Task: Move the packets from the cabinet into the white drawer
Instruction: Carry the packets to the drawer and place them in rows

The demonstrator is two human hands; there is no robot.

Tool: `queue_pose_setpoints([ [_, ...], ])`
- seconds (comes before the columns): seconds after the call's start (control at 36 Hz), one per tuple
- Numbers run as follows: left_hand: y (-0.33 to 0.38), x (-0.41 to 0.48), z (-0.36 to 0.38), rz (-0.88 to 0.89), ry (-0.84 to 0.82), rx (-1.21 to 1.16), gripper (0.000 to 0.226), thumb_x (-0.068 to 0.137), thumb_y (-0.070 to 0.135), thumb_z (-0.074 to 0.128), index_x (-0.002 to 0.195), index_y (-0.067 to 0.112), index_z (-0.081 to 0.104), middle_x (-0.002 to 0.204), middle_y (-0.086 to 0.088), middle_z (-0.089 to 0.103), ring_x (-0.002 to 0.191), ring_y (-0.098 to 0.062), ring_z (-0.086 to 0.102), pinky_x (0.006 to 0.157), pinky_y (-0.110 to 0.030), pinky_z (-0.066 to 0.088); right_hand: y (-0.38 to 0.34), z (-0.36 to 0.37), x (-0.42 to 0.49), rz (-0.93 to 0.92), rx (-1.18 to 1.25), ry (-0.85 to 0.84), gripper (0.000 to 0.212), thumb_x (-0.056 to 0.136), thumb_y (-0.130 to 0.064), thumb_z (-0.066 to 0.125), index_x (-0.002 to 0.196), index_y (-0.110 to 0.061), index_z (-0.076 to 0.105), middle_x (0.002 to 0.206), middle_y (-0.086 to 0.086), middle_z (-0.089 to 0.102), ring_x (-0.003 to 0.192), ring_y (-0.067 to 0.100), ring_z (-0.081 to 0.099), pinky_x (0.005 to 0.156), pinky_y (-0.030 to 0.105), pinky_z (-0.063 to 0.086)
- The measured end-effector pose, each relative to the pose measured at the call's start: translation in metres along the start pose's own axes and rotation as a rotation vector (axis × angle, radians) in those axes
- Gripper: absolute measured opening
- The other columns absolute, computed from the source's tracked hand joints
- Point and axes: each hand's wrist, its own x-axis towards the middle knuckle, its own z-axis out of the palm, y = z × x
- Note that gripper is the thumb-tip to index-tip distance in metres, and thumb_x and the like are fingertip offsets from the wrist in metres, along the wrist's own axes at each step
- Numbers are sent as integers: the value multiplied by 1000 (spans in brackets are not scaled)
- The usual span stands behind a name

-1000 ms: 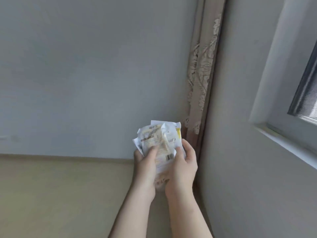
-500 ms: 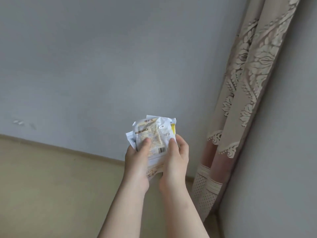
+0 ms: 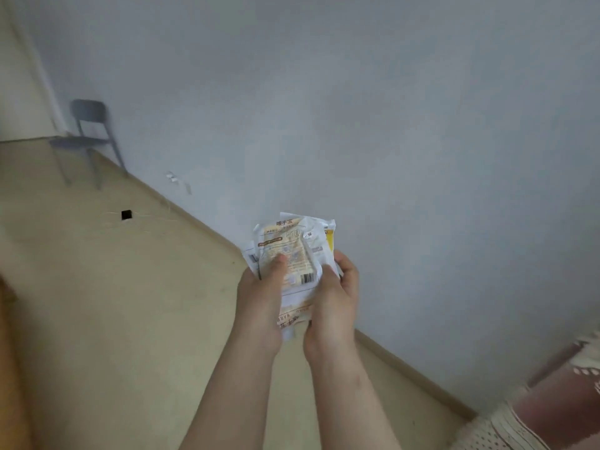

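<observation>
Head view: both hands raised at lower centre of frame, holding a stack of packets (image 3: 292, 254) between them. Left hand (image 3: 259, 303) grips the stack's left edge, thumb pressed flat on the front packet's face, other fingers curled behind, hidden. Right hand (image 3: 334, 300) grips the right edge, thumb on front near the barcode, fingers (image 3: 349, 271) wrapped round the right side and back. Stack sits between the two palms, top half sticking out above the thumbs, bottom edge poking out below between the wrists. Long axis roughly upright in frame, tilted slightly right at top; printed face toward camera, text end up. Packets fanned a bit, a yellow-edged one showing at the upper right of the stack. How many packets: cannot tell. Behind: pale wall (image 3: 357, 108), beige floor (image 3: 113, 303) at left, grey chair (image 3: 86, 138) upper left against the wall, small dark square (image 3: 126, 215) on the floor, patterned curtain (image 3: 552, 410) at lower right corner.
</observation>
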Motion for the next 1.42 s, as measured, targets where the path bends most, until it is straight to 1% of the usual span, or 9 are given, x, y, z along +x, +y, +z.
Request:
queue_pose_setpoints([
  [0.08,22,48,-11,50,60,-44,17,95,21,54,107,15,64,97,-9,71,78,-26,69,52,-31,53,14,41,40,18,-30,-83,25,95,-7,44,110,-26,53,95,2,67,71,13,68,57,25,53],
  [0.28,92,174,-53,211,183,-43,22,97,18,48,113,11,62,105,-13,70,88,-30,69,54,-30,54,54,164,132,108,-111,-227,26,95,-9,47,106,-32,52,110,9,64,89,23,69,71,34,57],
  [0.42,136,251,-75,261,222,-59,22,98,16,46,111,8,62,102,-13,71,84,-26,71,57,-30,56,74,238,191,120,-82,-298,25,96,-8,46,99,-31,53,96,-1,64,67,6,68,56,24,54],
  [0.61,168,363,-112,264,302,-101,20,97,15,47,106,9,64,98,-12,73,81,-25,72,58,-30,56,126,321,275,209,-107,-362,25,92,-6,52,98,-30,54,107,6,66,92,24,68,75,39,58],
  [0.83,219,528,-132,350,389,-71,22,98,16,46,108,8,63,98,-14,72,81,-27,71,57,-30,55,167,432,407,223,-152,-469,22,92,-9,52,98,-30,51,103,8,66,83,22,69,60,30,57],
  [0.97,266,615,-146,393,456,-88,21,99,18,45,108,10,62,98,-14,72,81,-26,71,59,-31,56,187,516,476,227,-168,-534,21,92,-13,55,106,-28,51,104,6,65,84,20,70,63,30,59],
  [1.08,298,661,-192,427,603,-99,16,98,18,48,103,13,62,92,-10,72,74,-24,70,63,-33,55,231,579,500,299,-196,-655,23,92,-12,56,108,-28,52,100,1,66,84,17,69,71,35,59],
  [1.22,330,714,-267,401,737,-114,22,96,25,52,114,13,58,103,-14,70,87,-32,70,74,-44,56,299,656,515,385,-240,-746,28,89,-11,58,110,-29,54,110,5,65,96,24,67,87,48,55],
  [1.42,406,796,-369,479,814,-124,9,97,21,51,100,21,59,93,-7,71,77,-23,69,69,-37,56,380,791,531,410,-248,-806,33,88,-11,60,117,-25,52,104,4,67,90,22,69,77,39,58],
])
